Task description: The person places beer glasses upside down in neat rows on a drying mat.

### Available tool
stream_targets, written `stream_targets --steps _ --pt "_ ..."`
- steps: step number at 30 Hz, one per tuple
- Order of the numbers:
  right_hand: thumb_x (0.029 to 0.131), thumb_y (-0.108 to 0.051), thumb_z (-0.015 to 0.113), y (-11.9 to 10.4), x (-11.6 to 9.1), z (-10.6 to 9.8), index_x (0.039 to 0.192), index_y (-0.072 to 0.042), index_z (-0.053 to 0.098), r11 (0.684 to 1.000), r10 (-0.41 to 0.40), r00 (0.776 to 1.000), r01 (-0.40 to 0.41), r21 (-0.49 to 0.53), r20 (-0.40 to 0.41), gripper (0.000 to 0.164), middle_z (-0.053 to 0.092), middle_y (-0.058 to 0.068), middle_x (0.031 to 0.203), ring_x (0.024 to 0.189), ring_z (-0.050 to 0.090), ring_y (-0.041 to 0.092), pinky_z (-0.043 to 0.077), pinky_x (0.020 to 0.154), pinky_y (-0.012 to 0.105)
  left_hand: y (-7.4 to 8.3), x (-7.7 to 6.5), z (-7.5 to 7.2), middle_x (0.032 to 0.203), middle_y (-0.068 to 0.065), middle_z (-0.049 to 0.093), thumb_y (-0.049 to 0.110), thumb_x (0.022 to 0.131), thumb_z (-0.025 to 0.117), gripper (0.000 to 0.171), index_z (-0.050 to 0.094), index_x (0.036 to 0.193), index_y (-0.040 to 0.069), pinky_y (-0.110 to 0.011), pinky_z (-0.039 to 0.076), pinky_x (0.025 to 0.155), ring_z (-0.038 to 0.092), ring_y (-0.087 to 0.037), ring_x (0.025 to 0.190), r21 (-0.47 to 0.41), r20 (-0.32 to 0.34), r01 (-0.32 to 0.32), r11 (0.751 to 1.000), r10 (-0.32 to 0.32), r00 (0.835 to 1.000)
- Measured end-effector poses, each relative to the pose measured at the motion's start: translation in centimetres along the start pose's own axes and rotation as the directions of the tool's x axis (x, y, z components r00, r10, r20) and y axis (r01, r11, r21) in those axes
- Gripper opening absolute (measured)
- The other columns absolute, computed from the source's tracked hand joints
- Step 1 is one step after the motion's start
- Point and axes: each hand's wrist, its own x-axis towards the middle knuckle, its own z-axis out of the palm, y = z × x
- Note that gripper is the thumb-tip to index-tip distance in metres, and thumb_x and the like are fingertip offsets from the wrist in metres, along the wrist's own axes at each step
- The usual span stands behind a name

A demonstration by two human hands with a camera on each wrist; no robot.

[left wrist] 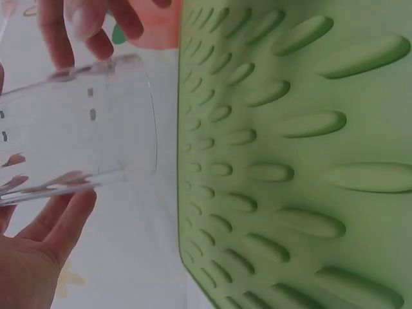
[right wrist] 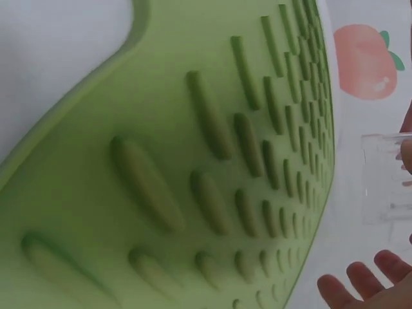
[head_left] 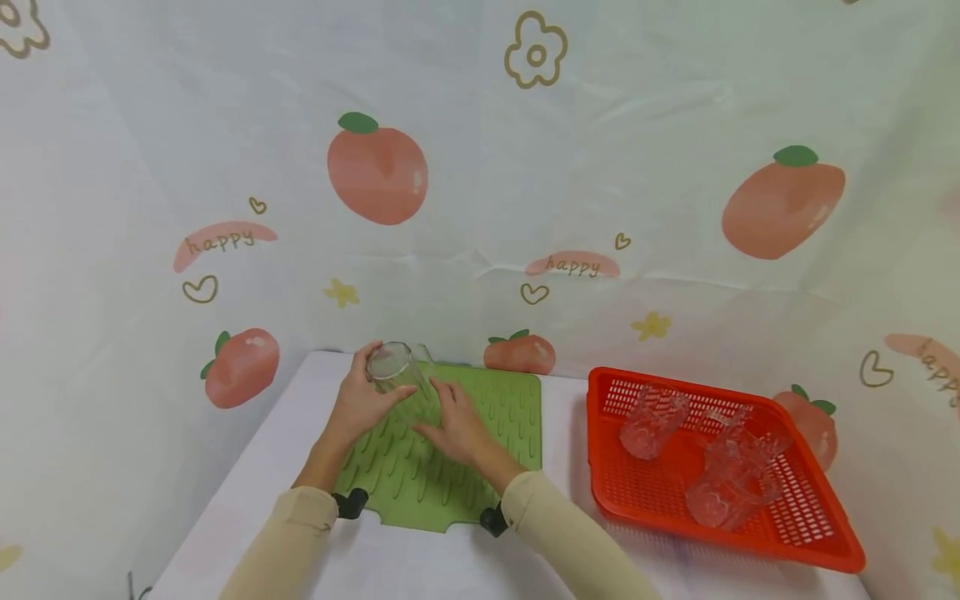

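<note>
A clear drinking glass (head_left: 390, 367) is held above the far left part of a green ridged mat (head_left: 480, 400). My left hand (head_left: 363, 403) grips its side, fingers around the far side and thumb on the near side. In the left wrist view the glass (left wrist: 77, 129) hangs apart from the mat, its thin-edged end pointing down. To its right is my right hand (head_left: 456, 427), fingers extended and spread. The right wrist view shows the right fingers (right wrist: 364, 283) apart from the glass (right wrist: 386, 180); in the left wrist view I cannot tell whether they touch it.
A red perforated basket (head_left: 615, 492) stands on the white table to the right, with several clear glasses (head_left: 652, 421) lying in it. Behind the table hangs a white fruit-printed cloth (head_left: 465, 183). The mat's near edge has notches.
</note>
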Motion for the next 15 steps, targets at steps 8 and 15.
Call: stream_targets --steps 8,15 --pt "0.093 -0.055 0.067 0.3 -0.9 -0.5 0.16 -0.017 0.03 0.961 0.024 1.0 -0.024 -0.276 -0.005 0.086 0.04 0.017 0.157 0.141 0.045 0.04 0.044 0.112 0.056 -0.7 0.9 0.3 0.158 -0.022 0.035 0.035 0.081 0.088 0.104 0.024 0.16 0.015 -0.064 0.044 0.108 0.043 -0.044 0.141 0.024 -0.063 -0.022 0.999 0.023 0.998" --pt "0.087 -0.071 0.062 0.6 -1.5 -1.0 0.159 -0.018 0.031 0.899 0.046 0.998 -0.061 -0.434 -0.045 0.094 0.04 0.019 0.157 0.144 0.042 0.043 0.04 0.114 0.06 -1.0 1.5 0.3 0.158 -0.023 0.037 0.028 0.079 0.089 0.103 0.026 0.159 0.013 -0.065 0.041 0.11 0.043 -0.045 0.142 0.056 -0.113 -0.009 0.998 0.015 0.994"
